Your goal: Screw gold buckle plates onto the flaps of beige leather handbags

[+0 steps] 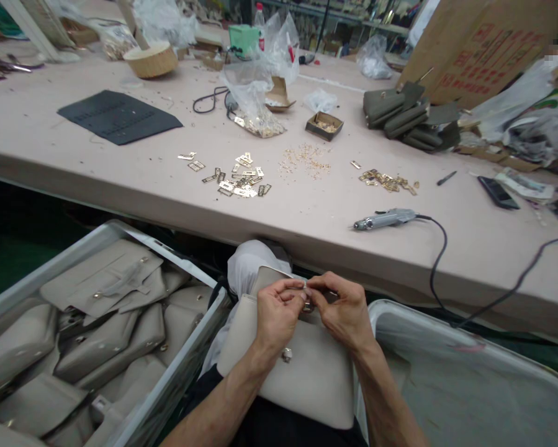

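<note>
A beige handbag (313, 379) lies across my lap, with a metal clasp (286, 355) on its front. Over its upper part, my left hand (279, 310) and my right hand (346, 310) meet fingertip to fingertip. Both are closed in a pinch around something tiny and shiny, mostly hidden by the fingers. Just below the fingertips a second metal fitting (308, 307) shows on the bag. On the table beyond lies a grey electric screwdriver (385, 219), apart from both hands.
A white bin (167, 248) at left holds several beige bags (106, 279); another bin (465, 347) stands at right. Gold metal plates (241, 180), tiny screws (304, 161) and gold fittings (388, 181) lie on the table (306, 217). The screwdriver's cable (439, 267) hangs over the edge.
</note>
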Available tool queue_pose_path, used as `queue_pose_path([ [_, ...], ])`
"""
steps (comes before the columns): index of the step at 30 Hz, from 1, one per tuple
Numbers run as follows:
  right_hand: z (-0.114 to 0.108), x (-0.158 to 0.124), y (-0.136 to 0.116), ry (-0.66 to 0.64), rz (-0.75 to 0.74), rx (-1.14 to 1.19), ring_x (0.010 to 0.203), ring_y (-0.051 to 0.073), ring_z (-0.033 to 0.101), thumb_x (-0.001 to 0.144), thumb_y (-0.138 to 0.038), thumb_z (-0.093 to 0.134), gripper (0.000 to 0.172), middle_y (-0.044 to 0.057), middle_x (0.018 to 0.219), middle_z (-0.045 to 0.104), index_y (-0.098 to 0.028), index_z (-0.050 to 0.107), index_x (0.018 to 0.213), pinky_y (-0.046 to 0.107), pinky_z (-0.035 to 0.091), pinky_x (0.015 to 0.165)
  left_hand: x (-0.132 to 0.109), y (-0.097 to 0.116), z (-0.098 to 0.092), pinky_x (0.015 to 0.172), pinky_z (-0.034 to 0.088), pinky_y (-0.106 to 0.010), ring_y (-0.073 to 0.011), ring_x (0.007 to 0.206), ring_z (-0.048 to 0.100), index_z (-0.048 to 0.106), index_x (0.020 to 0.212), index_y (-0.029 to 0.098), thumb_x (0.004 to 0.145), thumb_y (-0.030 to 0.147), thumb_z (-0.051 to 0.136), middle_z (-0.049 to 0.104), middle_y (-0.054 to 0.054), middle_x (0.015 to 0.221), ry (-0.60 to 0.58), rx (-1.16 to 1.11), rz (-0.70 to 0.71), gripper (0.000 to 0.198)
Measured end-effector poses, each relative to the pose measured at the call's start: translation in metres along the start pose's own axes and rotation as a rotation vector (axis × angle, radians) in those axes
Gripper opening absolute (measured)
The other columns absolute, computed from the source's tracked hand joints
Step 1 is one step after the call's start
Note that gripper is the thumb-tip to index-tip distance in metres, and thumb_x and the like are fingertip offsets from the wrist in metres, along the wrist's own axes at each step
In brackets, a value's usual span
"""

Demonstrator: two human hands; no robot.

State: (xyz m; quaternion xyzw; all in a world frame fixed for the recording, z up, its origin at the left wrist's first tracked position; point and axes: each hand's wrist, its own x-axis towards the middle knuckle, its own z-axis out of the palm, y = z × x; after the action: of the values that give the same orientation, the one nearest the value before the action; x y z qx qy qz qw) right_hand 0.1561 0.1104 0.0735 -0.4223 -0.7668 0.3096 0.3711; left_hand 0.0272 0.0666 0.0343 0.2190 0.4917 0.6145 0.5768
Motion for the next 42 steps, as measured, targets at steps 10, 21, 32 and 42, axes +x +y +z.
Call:
queue_pose_path([
  [10,-0.012,-0.014,-0.001,-0.07,-0.348,-0.106,0.095,0.022,0.062,0.087,-0.004,0.065,0.036,0.007,0.102,0.068,-0.024,0.063,0.116,0.039,0.053,0.083,-0.003,0.009,0.007,0.057,0.058,-0.025,-0.0161,0.057,0.068,0.07,0.105,0.005,0.07,0.018,0.075,0.074,-0.009,0.071,0.077,-0.055,-0.041,0.038],
  [21,-0.013,-0.019,0.007,-0.13,-0.487,-0.216,0.1,0.023,0.059,0.09,0.001,0.058,0.046,0.009,0.109,0.067,-0.023,0.057,0.129,0.042,0.052,0.087,-0.001,0.021,0.013,0.056,0.058,-0.025,-0.0161,0.058,0.067,0.073,0.095,0.004,0.059,0.019,0.08,0.073,-0.01,0.071,0.101,-0.145,-0.173,0.039],
  [32,-0.011,0.004,0.002,0.065,-0.117,0.108,0.075,0.013,0.061,0.096,-0.016,0.061,0.01,0.002,0.084,0.066,-0.018,0.07,0.093,0.026,0.049,0.07,-0.006,0.013,0.001,0.052,0.058,-0.025,-0.0208,0.062,0.072,0.068,0.108,0.005,0.093,0.046,0.063,0.075,-0.015,0.086,-0.243,0.108,-0.031,0.043],
  [42,-0.008,0.0,0.01,-0.039,0.134,0.296,0.074,0.014,0.063,0.095,-0.032,0.066,0.016,0.003,0.086,0.069,-0.018,0.075,0.098,0.023,0.05,0.067,-0.009,0.004,0.001,0.037,0.044,-0.018,-0.0134,0.042,0.061,0.07,0.098,0.005,0.092,0.046,0.066,0.069,-0.009,0.068,-0.178,0.168,0.091,0.042],
])
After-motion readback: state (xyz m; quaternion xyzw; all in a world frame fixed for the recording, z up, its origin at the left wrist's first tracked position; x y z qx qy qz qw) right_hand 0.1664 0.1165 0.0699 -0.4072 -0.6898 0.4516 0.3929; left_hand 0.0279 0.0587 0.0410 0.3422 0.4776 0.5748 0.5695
